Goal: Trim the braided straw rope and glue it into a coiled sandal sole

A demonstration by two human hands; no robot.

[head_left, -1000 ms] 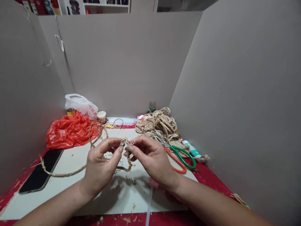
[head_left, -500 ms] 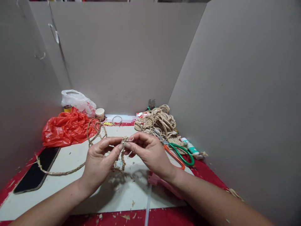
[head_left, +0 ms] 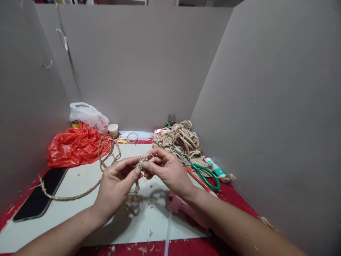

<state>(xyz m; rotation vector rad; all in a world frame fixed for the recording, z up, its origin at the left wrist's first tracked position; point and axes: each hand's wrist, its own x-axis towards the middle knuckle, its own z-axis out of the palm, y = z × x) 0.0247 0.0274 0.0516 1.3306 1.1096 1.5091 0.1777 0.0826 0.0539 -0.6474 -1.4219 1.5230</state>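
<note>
Both my hands meet over the white board (head_left: 101, 231), pinching a braided straw cord (head_left: 142, 160). My left hand (head_left: 117, 185) grips it between thumb and fingers from the left. From the right, my right hand (head_left: 170, 170) holds the upper part, where a thin pale loop stands out near its fingertips. Part of the braid hangs below my left thumb. A longer length of cord lies to the left, looping at the back and ending in a frayed tip over a black phone (head_left: 39, 195). My fingers hide some of the cord.
Scissors (head_left: 205, 174) with green and orange handles lie right, before a pile of braided cord (head_left: 181, 138). A pink glue gun (head_left: 183, 209) with a clear stick sits under my right forearm. Red plastic (head_left: 80, 145), a white bag (head_left: 89, 115) and a paper cup (head_left: 113, 129) stand back left.
The piece of cord between my fingers has tilted, its top leaning right, and its hanging part shows less. My hands stay nearly in place. The view has shifted slightly.
</note>
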